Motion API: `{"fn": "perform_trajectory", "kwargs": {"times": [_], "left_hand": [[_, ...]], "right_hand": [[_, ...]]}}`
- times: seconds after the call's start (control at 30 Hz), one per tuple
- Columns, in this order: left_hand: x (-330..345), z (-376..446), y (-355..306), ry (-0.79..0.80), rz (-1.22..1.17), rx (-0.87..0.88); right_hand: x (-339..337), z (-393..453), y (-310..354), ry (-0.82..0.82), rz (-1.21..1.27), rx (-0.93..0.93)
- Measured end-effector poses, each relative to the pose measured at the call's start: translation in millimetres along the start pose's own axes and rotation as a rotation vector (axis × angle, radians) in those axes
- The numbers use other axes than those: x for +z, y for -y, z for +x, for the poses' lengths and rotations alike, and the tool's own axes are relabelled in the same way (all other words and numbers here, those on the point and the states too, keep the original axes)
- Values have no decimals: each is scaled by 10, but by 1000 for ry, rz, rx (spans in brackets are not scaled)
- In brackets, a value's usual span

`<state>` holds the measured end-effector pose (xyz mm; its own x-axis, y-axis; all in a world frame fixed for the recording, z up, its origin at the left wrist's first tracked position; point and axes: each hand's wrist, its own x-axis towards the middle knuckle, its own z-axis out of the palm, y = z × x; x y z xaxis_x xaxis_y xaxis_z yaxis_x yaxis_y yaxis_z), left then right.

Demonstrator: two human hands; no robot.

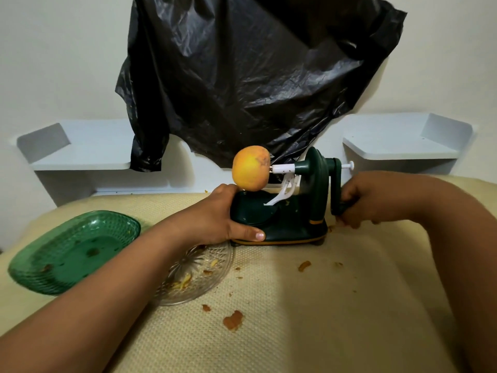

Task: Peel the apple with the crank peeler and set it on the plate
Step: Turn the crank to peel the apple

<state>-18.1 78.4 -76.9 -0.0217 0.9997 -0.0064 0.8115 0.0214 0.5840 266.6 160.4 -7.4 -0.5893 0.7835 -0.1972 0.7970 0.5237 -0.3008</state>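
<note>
Gripping the crank peeler (279, 219) base, the left hand (215, 216) sits just below the apple (250, 168); the right hand (368, 200) closes around the crank handle (339, 208).

Left hand (215, 216) clamped, thumb forward; right hand (365, 200) fisted, both forearms reaching inward.

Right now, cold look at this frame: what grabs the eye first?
The orange-yellow apple stands out, skewered on the dark green crank peeler at table centre. The left hand clamps the peeler's base while the right hand grips the crank handle. Behind hangs a big crumpled black plastic bag, and at lower left sit a green plate and a clear glass plate with peel scraps.
</note>
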Motion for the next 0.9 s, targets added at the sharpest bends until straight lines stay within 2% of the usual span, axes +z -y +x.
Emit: {"fn": "perform_trajectory", "kwargs": {"times": [0.07,0.13,0.2,0.43,0.63,0.7,0.8,0.9], "left_hand": [[-7,7,-5,1,4,-3],[-11,9,-9,12,-23,2],[-15,8,-6,24,-50,10],[-18,31,32,39,-56,16],[-2,29,43,35,-85,38],[-6,27,45,40,-88,38],[-10,18,23,52,-86,43],[-4,10,17,41,-88,56]], "right_hand": [[-83,-171,18,73,71,-48],[-156,-301,47,20,144,-100],[-199,-370,85,-116,156,-140],[-173,-411,143,-476,-91,-195],[-145,-273,100,-934,-115,-277],[-105,-166,124,-1025,-68,-285],[-89,-25,131,-1066,69,-265],[-76,167,21,-985,48,-81]]}}
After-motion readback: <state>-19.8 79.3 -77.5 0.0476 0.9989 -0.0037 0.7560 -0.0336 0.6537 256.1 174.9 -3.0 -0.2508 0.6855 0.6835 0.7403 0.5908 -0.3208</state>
